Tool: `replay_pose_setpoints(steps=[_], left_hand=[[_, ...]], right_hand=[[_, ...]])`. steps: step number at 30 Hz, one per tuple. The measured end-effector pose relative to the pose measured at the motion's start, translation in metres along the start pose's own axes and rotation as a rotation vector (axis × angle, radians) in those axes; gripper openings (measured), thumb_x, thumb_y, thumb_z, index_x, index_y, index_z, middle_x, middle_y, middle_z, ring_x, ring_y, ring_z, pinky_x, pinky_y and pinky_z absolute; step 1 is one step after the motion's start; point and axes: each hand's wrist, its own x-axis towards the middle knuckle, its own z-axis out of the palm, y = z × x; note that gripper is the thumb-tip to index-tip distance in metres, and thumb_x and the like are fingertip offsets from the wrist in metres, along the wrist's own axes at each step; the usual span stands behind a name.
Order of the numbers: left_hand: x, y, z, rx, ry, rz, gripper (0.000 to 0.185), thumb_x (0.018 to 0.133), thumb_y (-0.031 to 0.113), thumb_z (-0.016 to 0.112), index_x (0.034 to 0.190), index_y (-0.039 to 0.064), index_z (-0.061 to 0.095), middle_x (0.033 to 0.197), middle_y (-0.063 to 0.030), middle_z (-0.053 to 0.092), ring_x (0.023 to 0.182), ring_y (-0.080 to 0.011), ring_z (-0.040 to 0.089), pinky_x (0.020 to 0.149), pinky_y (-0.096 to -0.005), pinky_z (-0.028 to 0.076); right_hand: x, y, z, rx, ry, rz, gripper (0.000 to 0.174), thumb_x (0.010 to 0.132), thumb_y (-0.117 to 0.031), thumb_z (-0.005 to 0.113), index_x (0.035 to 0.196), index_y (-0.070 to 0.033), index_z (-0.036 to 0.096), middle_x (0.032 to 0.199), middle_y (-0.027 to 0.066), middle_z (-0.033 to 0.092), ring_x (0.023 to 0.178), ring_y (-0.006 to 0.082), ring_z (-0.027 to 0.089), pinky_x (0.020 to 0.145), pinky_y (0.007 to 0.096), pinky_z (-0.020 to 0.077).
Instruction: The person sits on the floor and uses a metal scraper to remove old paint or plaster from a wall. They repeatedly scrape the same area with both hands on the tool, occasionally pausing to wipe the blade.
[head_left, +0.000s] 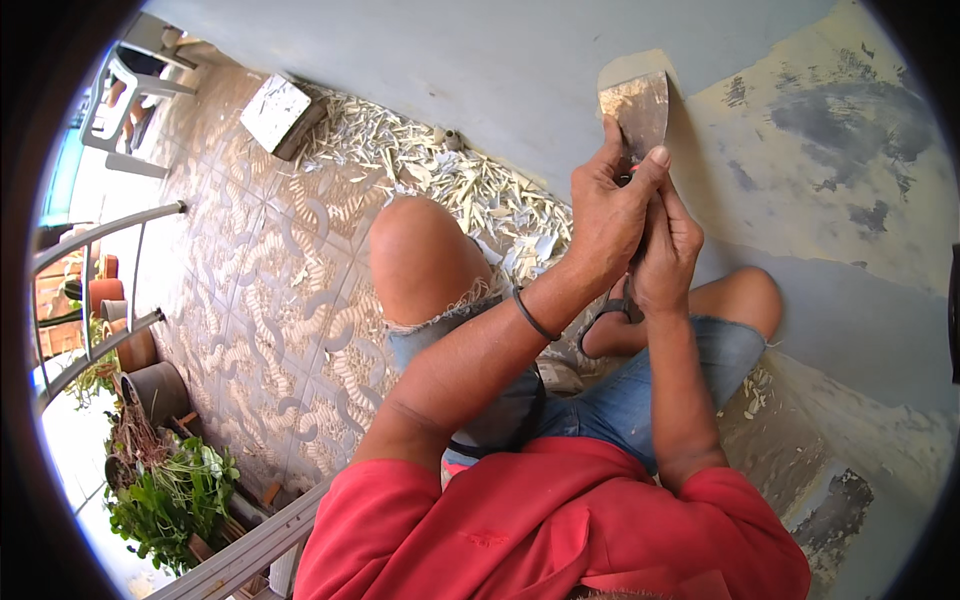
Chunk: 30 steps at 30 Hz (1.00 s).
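Note:
A wide-bladed putty knife (642, 112) lies against the painted wall (517, 67), its metal blade coated with pale dust. Its edge meets a cream patch (628, 66) where the grey-blue paint is off. My left hand (609, 202) grips the tool near the base of the blade, index finger along the metal and thumb across it. Lower down, my right hand (667, 251) closes around the handle, which is mostly hidden by both hands. To the right, a large bare area (847, 135) shows cream and dark grey blotches.
Paint chips (450, 176) cover the patterned tile floor (277, 300) along the wall. A white-topped block (274, 116) stands among them. Left are a plastic chair (124, 94), a metal railing (112, 232), flowerpots (156, 390) and leafy plants (172, 487). Another person's legs (135, 116) show near the chair.

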Motion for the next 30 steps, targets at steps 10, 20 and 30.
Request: replay_pose_setpoints(steps=[10,20,30], left_hand=[[0.018,0.002,-0.012,-0.015,-0.06,-0.033,0.038,0.108,0.014,0.071,0.136,-0.011,0.064,0.104,-0.0095,0.076,0.088,-0.0096,0.067,0.076,-0.0254,0.056],[0.012,-0.008,-0.016,0.059,-0.055,-0.058,0.03,0.109,0.02,0.07,0.121,-0.007,0.07,0.095,-0.0077,0.075,0.083,-0.0079,0.063,0.07,-0.0256,0.053],[-0.006,-0.012,0.009,0.024,-0.149,-0.21,0.041,0.106,0.025,0.076,0.121,-0.01,0.061,0.092,-0.0089,0.073,0.074,-0.0088,0.065,0.06,-0.0252,0.052]], right_hand=[[0.002,0.022,0.021,0.061,0.073,-0.066,0.044,0.117,-0.014,0.053,0.156,0.006,0.055,0.12,0.0054,0.07,0.101,0.0079,0.061,0.089,0.0237,0.0519],[-0.006,0.011,0.014,0.027,0.035,0.012,0.043,0.117,-0.013,0.052,0.155,0.007,0.055,0.133,0.013,0.072,0.115,0.0148,0.066,0.101,0.0302,0.0532],[-0.014,-0.027,-0.035,0.015,0.028,0.185,0.042,0.117,-0.016,0.055,0.155,0.001,0.059,0.087,-0.0036,0.064,0.065,0.0014,0.048,0.053,0.0218,0.038]])
